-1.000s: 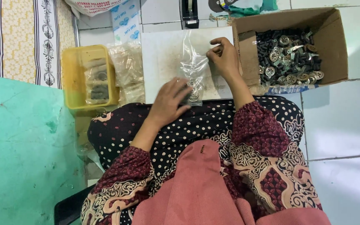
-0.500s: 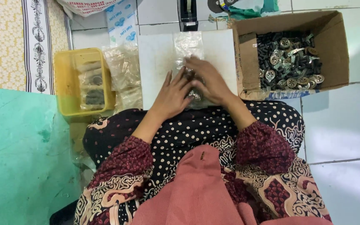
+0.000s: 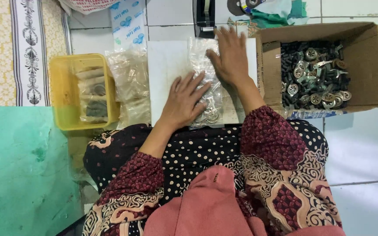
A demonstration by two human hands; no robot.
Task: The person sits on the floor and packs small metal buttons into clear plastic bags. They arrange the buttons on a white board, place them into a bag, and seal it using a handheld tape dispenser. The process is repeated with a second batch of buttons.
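Observation:
A clear plastic bag [image 3: 210, 105] with small metal parts in its lower end lies on a white board [image 3: 165, 70] across my lap. My left hand [image 3: 184, 101] rests flat on the bag's lower part, fingers spread. My right hand [image 3: 229, 56] presses flat on the bag's upper part, fingers pointing away from me. Neither hand grips anything.
A cardboard box [image 3: 364, 65] of black and silver metal parts sits to the right. Left of the board lie filled clear bags [image 3: 130, 83] and a yellow tub [image 3: 62, 94] holding more bags. A black tape dispenser [image 3: 204, 17] stands beyond the board. White floor tiles surround me.
My right hand moved from the box side onto the bag, then slid up along it away from me. My left hand stayed on the bag's lower part.

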